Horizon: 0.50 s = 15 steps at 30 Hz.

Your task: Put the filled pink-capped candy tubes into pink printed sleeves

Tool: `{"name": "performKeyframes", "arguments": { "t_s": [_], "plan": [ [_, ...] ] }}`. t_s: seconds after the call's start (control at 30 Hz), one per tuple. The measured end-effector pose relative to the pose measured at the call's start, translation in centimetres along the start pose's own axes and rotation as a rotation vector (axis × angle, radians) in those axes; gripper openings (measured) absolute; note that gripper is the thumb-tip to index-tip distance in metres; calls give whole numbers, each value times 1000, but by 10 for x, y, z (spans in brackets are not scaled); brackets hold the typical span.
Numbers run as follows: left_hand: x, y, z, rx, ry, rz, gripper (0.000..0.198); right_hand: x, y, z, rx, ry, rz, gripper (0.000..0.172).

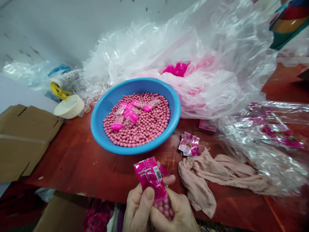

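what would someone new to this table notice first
Probably the blue basin of pink balls on the red table, with small pink-topped packs lying on the balls. Then the bright pink packet between the left hand and right hand, balls showing at its lower end. Behind the basin spreads a heap of clear plastic.

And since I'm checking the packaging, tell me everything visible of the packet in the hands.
The packet looks like thin, glossy plastic: pink above with white print and a pale code label, with pink balls showing below. It tilts, its top leaning left, nearer than the basin. The left hand pinches it, thumb in front; the right hand holds its lower part, hiding the base.
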<state>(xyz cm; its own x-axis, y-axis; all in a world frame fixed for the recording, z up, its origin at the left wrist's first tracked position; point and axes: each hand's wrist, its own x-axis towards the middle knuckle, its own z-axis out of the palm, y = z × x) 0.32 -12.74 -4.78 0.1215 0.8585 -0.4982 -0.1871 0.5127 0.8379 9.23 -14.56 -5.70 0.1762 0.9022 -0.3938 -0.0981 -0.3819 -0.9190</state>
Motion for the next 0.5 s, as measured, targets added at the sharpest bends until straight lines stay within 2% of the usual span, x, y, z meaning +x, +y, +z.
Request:
{"name": "performKeyframes", "arguments": {
  "t_s": [0.1,0.23,0.37,0.5],
  "plan": [
    [10,5,5,-190,-117,-33,35,9,-8,-1,114,-41,-8,29],
    [20,11,10,-327,-161,-31,38,17,-9,-6,247,-84,60,28],
    [24,13,10,-249,-59,18,21,20,-4,-8,231,-108,61,28],
    [26,12,8,-191,35,11,19,20,-2,-8,107,-94,-3,25]
  ]
}}
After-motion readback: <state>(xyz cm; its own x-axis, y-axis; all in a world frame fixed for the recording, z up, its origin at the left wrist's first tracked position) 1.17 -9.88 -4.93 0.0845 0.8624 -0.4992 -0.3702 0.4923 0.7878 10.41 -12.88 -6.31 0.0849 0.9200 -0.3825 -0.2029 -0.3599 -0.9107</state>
